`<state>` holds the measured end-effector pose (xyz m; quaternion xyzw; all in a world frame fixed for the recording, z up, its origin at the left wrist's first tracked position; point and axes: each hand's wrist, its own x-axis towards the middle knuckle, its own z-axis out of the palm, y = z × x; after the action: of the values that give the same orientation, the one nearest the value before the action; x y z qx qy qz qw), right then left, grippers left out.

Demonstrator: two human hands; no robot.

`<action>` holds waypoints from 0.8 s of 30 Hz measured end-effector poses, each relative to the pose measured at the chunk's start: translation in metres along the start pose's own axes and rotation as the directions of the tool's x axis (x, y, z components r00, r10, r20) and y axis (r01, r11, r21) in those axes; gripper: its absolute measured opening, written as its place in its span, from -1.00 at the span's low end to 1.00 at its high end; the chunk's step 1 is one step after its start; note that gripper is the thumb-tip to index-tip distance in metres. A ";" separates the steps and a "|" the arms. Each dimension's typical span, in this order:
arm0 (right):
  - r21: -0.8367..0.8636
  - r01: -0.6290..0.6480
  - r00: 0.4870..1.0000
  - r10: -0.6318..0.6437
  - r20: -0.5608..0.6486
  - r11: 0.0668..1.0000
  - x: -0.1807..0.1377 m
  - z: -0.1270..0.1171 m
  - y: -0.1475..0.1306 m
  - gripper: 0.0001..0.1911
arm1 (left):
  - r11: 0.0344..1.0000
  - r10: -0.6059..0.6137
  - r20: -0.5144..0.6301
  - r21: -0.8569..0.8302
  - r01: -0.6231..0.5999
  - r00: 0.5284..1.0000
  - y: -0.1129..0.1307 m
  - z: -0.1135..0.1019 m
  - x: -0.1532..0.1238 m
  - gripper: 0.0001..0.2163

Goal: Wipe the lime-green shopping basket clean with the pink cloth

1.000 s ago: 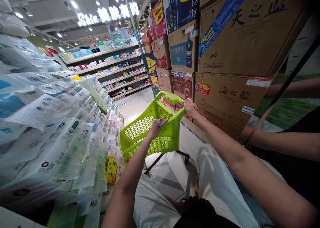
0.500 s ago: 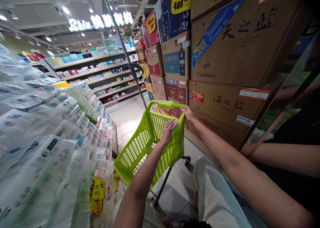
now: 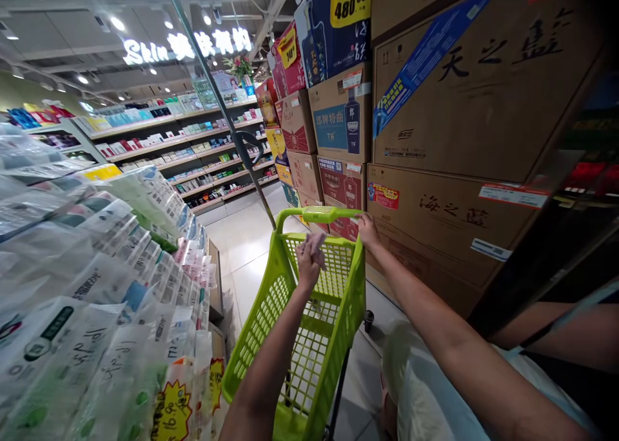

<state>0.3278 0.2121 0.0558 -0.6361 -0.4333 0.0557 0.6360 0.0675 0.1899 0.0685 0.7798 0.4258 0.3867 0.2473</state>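
A lime-green plastic shopping cart point(image 3: 355, 299) with latticed walls stands in front of me. At the right end of its handle point(image 3: 319, 213), my right hand point(image 3: 369, 232) is closed around the frame. Over the basket, near the handle, my left hand point(image 3: 306, 268) is closed on a crumpled pinkish-grey cloth point(image 3: 317, 246). The cloth bunches up above the fingers. A slim metal pole point(image 3: 225, 109) with a dark loop rises behind the left end of the handle.
Printed cartons point(image 3: 449, 118) are stacked along the right. Plastic-wrapped packs point(image 3: 106, 338) with handwritten prices crowd the left. Ahead, shelves point(image 3: 188, 144) of small boxed goods stand beyond the pale tiled floor point(image 3: 242, 235). Another person's arm point(image 3: 561, 334) shows at the lower right.
My left hand has lifted the cloth off the cart's right rim and moved it left over the basket. The cart has turned and shows more of its inside. My right hand still grips it.
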 end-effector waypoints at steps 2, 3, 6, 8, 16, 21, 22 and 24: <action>-0.038 -0.009 1.000 0.010 0.023 0.999 0.000 0.003 -0.001 -0.62 | 1.000 -0.008 -0.113 0.017 0.010 0.994 -0.001 -0.006 0.022 -0.49; -0.045 -0.010 1.000 0.011 0.019 0.999 -0.001 0.005 -0.001 -0.62 | 0.999 -0.030 -0.147 0.031 0.035 0.989 -0.004 -0.011 0.032 -0.47; -0.044 0.011 1.000 -0.011 -0.008 0.999 -0.003 0.011 -0.003 -0.62 | 0.978 -0.187 -0.255 0.040 0.204 0.949 -0.026 -0.027 0.055 -0.42; -0.031 0.018 1.000 -0.017 0.005 0.999 -0.003 0.015 -0.006 -0.63 | 0.960 -0.253 -0.349 0.022 0.277 0.902 -0.044 -0.034 0.064 -0.37; -0.015 -0.108 0.989 0.109 0.097 0.994 -0.005 0.020 -0.017 -0.63 | 0.999 -0.023 -0.306 0.038 0.036 0.952 -0.058 -0.001 0.048 -0.59; 0.010 -0.073 0.996 0.072 0.061 0.997 -0.007 0.022 -0.020 -0.65 | 0.999 0.050 -0.227 0.030 -0.044 0.973 -0.062 -0.011 0.038 -0.45; 0.001 -0.072 0.996 0.072 0.055 0.997 -0.007 0.022 -0.021 -0.65 | 1.000 0.011 -0.236 0.017 -0.007 0.972 -0.064 -0.012 0.036 -0.44; -0.023 -0.079 0.995 0.080 0.053 0.997 -0.009 0.023 -0.023 -0.64 | 0.996 -0.091 -0.253 -0.028 0.087 0.963 -0.069 -0.011 0.028 -0.42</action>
<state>0.2971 0.2196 0.0676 -0.6579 -0.4251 0.0934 0.6146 0.0357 0.2502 0.0365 0.7018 0.4853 0.4755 0.2142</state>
